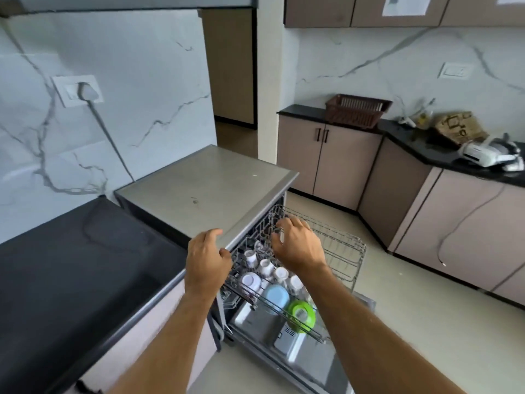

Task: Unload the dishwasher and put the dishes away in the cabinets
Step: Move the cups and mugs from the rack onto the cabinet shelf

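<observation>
While hands [252, 251] hover, cups [265, 265] seemingly crowd rack [345, 251].

A brown basket [358, 114] and a woven bag [457, 127] sit on the black counter [403, 131].
</observation>
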The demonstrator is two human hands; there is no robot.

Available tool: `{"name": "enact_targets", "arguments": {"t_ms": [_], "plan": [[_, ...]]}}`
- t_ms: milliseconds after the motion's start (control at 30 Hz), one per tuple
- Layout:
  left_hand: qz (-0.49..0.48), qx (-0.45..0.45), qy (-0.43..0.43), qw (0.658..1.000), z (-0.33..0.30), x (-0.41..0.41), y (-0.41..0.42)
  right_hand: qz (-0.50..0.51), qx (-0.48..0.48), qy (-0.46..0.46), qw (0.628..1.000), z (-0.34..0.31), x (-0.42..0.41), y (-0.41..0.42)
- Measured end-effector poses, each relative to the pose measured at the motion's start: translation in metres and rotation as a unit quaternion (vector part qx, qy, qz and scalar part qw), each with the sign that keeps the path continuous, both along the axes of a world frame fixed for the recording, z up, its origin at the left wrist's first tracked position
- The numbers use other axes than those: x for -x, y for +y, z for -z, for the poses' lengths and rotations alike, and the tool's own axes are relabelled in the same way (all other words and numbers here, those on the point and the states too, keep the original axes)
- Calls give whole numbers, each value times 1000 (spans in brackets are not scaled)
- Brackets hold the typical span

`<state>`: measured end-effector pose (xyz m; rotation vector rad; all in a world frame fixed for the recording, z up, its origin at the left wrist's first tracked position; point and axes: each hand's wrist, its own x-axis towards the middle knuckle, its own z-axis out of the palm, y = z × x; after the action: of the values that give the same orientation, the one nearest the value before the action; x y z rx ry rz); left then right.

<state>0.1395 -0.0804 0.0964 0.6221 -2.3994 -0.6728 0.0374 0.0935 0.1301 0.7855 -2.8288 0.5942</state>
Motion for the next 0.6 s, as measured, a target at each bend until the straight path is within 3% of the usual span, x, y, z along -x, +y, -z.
{"name": "enact_targets", "arguments": {"t_ms": [333, 600], "plan": [[70, 4, -37, 997, 39, 49, 105, 65, -12, -46, 997, 35, 38, 127], [118, -14, -93, 989, 64, 92, 131, 101, -21, -76, 992, 64, 80, 162]]}}
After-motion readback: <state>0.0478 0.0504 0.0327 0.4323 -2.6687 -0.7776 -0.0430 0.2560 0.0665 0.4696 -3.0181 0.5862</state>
